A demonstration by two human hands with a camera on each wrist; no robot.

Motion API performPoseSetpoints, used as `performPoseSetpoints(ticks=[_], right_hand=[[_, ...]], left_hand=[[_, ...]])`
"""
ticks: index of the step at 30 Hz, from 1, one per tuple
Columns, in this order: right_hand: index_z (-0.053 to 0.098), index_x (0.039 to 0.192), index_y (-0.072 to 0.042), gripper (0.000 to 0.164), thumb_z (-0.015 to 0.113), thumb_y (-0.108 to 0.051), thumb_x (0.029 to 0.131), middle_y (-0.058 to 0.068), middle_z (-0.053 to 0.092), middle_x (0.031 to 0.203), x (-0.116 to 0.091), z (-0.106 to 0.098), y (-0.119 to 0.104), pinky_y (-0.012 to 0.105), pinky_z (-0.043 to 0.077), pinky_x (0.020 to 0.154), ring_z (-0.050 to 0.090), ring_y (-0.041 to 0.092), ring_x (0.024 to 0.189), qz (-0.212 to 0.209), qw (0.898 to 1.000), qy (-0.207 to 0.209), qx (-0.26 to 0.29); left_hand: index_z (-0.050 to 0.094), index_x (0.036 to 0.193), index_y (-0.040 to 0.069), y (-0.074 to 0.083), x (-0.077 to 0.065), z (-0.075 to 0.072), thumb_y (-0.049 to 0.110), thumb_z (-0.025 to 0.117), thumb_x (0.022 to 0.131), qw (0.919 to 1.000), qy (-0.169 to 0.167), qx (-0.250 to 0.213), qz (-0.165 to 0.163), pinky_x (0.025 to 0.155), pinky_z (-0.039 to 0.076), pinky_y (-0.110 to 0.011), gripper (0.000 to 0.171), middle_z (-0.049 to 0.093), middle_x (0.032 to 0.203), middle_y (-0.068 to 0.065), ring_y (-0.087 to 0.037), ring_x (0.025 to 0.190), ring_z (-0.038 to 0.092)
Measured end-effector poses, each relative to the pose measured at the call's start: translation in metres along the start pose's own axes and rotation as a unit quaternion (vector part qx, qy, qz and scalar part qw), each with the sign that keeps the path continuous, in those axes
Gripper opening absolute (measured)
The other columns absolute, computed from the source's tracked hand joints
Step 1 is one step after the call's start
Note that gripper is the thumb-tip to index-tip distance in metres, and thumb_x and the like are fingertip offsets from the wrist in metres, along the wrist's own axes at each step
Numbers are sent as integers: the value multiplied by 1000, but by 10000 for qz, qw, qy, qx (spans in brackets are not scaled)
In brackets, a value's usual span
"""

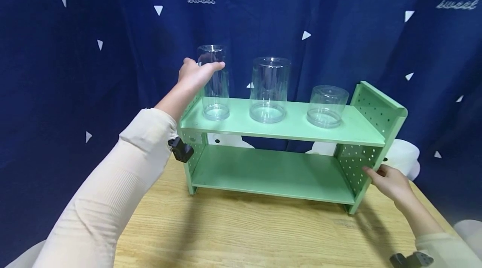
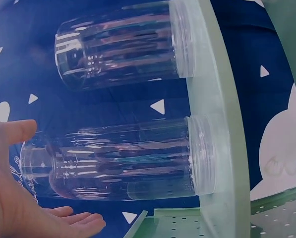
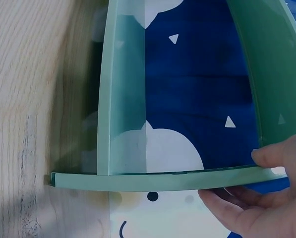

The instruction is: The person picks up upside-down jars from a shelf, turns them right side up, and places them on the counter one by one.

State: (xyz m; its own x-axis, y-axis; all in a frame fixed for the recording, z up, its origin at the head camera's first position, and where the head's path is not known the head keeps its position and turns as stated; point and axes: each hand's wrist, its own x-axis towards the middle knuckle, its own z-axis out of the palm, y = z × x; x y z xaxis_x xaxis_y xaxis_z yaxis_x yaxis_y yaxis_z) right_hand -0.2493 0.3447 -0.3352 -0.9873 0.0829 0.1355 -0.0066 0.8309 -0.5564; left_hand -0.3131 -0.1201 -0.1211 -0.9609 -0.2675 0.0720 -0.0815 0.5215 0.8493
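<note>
A two-tier green shelf (image 1: 271, 171) stands on the wooden table. On its upper board are three clear jars, upside down or lidded at the base: a tall narrow jar (image 1: 216, 88), a wide jar (image 1: 269, 88) and a short jar (image 1: 327, 106). My left hand (image 1: 197, 75) is spread beside the top of the tall narrow jar; in the left wrist view its thumb and fingers stand apart around the jar's end without gripping it. With its thumb inside and fingers outside, my right hand (image 3: 266, 198) grips the shelf's right side panel (image 3: 138, 181).
Behind the shelf hangs a blue curtain (image 1: 158, 50) with white triangles and lettering. The shelf's perforated side panels rise above the upper board. Wooden tabletop (image 1: 244, 234) extends in front of the shelf.
</note>
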Motion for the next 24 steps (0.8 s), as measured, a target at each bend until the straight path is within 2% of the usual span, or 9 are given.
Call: performPoseSetpoints(ticks=[10, 15, 19, 24], right_hand=[[50, 124, 17, 61, 40, -37, 100, 39, 58, 116, 0, 0, 0, 32, 51, 65, 60, 47, 98, 71, 10000, 46, -3], [50, 124, 17, 60, 40, -36, 100, 39, 58, 115, -1, 1, 1, 30, 50, 64, 61, 46, 96, 69, 9999, 91, -1], [50, 125, 18, 60, 40, -36, 100, 40, 57, 117, -1, 2, 1, 34, 52, 66, 60, 48, 99, 28, 9999, 128, 3], [48, 127, 18, 61, 39, -37, 100, 41, 54, 121, -1, 3, 2, 46, 55, 73, 58, 51, 103, 36, 9999, 106, 30]], left_hand=[[-11, 154, 14, 9, 12, 9, 61, 63, 81, 9999, 18, -74, -80, 124, 20, -34, 114, 2, 165, -4, -20, 152, 12], [-10, 154, 14, 11, 16, 13, 60, 64, 80, 9999, 67, -87, -126, 124, 21, -34, 114, 5, 164, -4, -19, 151, 14], [-7, 155, 13, 11, 18, 14, 57, 67, 80, 9997, 201, -132, -92, 123, 23, -33, 114, 11, 164, -6, -20, 150, 18], [0, 154, 10, 9, 20, 16, 53, 70, 78, 9996, 290, -39, 66, 122, 25, -31, 113, 20, 161, -9, -21, 148, 24]])
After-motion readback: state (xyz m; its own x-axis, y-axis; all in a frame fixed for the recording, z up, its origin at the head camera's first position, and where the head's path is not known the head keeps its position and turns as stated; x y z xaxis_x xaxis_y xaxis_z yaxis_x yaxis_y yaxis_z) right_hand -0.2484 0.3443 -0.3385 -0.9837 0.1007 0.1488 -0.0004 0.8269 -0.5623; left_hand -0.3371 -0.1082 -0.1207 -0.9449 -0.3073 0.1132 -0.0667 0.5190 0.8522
